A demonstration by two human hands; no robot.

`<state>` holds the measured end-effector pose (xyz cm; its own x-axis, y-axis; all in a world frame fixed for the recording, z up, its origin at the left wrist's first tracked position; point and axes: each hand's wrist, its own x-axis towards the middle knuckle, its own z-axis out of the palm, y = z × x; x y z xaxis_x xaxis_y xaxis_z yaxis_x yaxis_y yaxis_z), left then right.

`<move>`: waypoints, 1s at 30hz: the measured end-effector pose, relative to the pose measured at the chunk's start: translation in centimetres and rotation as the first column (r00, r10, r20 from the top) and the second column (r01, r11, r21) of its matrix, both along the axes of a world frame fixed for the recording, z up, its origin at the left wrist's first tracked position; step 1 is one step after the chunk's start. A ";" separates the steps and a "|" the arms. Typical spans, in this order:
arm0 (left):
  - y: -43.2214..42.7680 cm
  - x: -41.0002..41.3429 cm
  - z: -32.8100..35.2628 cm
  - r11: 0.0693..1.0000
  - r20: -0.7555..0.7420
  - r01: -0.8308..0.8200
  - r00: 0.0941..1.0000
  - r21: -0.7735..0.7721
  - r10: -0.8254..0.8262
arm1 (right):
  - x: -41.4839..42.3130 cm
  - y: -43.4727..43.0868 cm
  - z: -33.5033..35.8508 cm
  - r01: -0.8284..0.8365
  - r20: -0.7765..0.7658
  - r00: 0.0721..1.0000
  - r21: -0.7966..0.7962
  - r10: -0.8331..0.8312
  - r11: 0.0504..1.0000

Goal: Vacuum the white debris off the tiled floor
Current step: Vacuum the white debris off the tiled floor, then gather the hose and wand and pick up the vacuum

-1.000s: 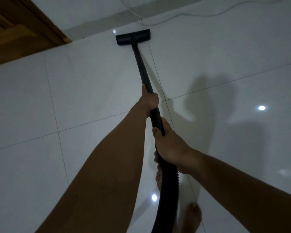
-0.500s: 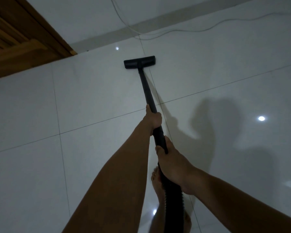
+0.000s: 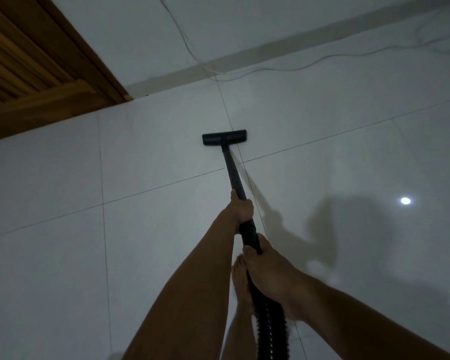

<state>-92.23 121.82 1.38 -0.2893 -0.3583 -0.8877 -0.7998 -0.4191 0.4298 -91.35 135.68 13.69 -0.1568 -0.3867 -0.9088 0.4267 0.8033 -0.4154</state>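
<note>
A black vacuum wand (image 3: pixel 233 172) runs from my hands to a flat black floor head (image 3: pixel 224 137), which rests on the white tiled floor (image 3: pixel 153 162) near a grout crossing. My left hand (image 3: pixel 240 209) grips the wand higher up its tube. My right hand (image 3: pixel 268 266) grips the lower end, where the ribbed black hose (image 3: pixel 270 331) begins. No white debris shows on the dim glossy tiles.
A wooden louvred door and frame (image 3: pixel 37 74) fill the upper left. A thin white cable (image 3: pixel 283 68) trails along the grey skirting (image 3: pixel 244 61) at the back wall. My bare foot (image 3: pixel 240 284) stands just left of the hose. A lamp reflection (image 3: pixel 405 200) glints at right.
The floor head has drawn back from the skirting toward me, across about one tile. Both hands keep the same hold on the wand. My foot has come into fuller view.
</note>
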 end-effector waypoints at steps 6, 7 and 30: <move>2.7 2.9 3.4 1.000 -0.008 0.011 1.000 0.028 -0.011 | 2.5 2.3 4.2 0.095 0.090 0.991 0.027 -0.097 0.995; 3.0 3.6 4.2 0.999 -0.008 0.008 1.000 0.036 -0.008 | 3.1 2.4 5.1 0.083 0.073 0.994 0.027 -0.084 0.996; 2.7 30.2 25.7 0.977 -0.182 0.134 0.978 0.166 -0.104 | 27.7 5.4 21.6 0.021 -0.118 0.986 -0.602 -0.114 0.798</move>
